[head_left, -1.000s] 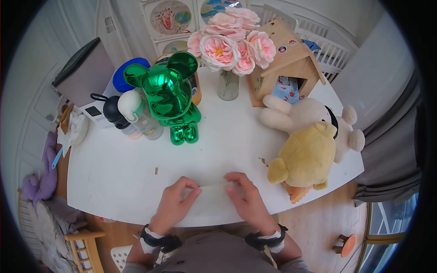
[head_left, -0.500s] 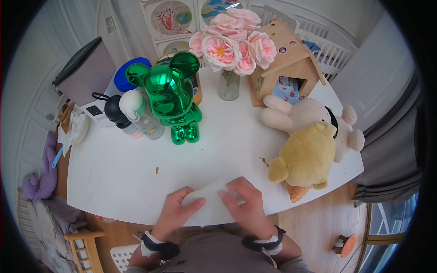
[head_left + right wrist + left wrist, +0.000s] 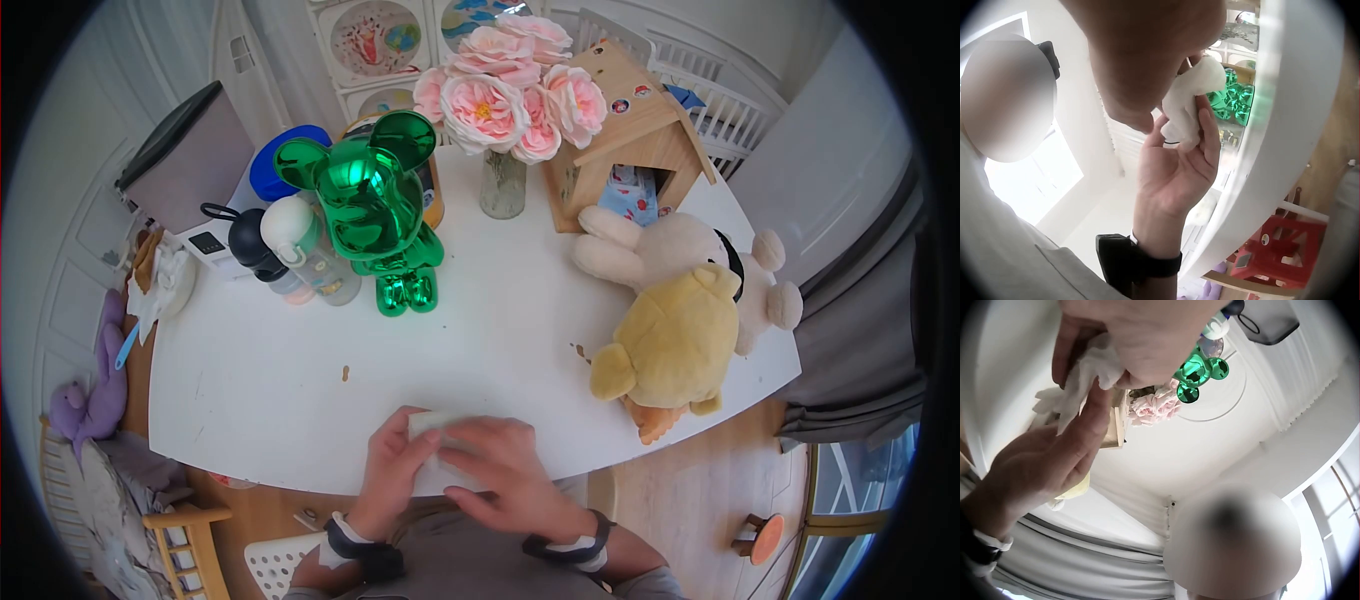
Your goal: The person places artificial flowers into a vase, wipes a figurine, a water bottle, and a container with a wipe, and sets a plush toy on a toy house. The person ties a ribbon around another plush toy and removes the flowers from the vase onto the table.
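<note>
A crumpled white tissue (image 3: 428,424) is between my two hands, just over the front part of the white table (image 3: 480,350). With fingers and thumb, my left hand (image 3: 392,462) pinches the tissue. Reaching across from the right, my right hand (image 3: 510,472) has its fingers loosely extended over the tissue, its thumb well apart from them. In the right wrist view the tissue (image 3: 1188,103) bunches and droops between the left thumb and fingers. The left wrist view shows the tissue (image 3: 1092,369) hanging in soft folds beside the right fingers (image 3: 1085,428).
Brown spots (image 3: 345,373) mark the tabletop. A shiny green bear figure (image 3: 370,205) and drink bottles (image 3: 305,250) stand at the left. Behind are a glass vase (image 3: 503,187) of pink flowers and a wooden house (image 3: 625,115). Plush toys (image 3: 675,335) lie on the right.
The tissue was stretched flat between both hands and is now bunched small. My right hand has moved left over it, and its thumb has come away from its fingers.
</note>
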Motion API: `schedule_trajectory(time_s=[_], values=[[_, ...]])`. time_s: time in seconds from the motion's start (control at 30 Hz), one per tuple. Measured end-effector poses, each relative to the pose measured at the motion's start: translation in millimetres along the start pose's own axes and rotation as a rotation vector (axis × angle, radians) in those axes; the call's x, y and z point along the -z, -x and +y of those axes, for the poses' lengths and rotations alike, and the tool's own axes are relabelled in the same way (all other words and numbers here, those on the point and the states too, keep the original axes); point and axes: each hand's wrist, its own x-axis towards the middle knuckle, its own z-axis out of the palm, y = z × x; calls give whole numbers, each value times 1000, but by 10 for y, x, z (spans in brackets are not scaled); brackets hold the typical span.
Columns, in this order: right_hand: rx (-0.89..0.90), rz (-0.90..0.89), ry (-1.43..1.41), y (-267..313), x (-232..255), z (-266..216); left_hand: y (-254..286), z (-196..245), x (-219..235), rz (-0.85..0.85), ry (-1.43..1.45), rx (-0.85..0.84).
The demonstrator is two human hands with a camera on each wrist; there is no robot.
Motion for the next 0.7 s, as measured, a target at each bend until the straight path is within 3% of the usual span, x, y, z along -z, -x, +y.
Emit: schedule_trajectory(time_s=[0.03,0.1,0.13,0.2,0.27,0.33,0.4,0.47,0.6,0.7], values=[[-1,0,0,10,18,-12,6,2,39,10,-22,38],[-280,309,-255,24,42,-30,22,13,47,19,-42,76],[-280,310,-253,12,46,-22,45,39,19,13,-51,54],[-532,374,-849,-36,55,25,70,71,-31,-5,-61,27],[-525,344,-936,-24,60,59,86,78,-72,-7,-87,-50],[-724,145,-1190,76,60,77,104,149,-153,-8,-95,-75],[-695,242,-1064,99,42,74,95,134,-135,-8,-95,-104],[-725,274,-662,96,126,33,62,77,12,-25,-289,-36],[-606,280,-677,70,278,-55,-9,152,-108,-42,-169,-62],[-573,195,-432,91,532,-100,-47,260,-174,-104,-246,-64]])
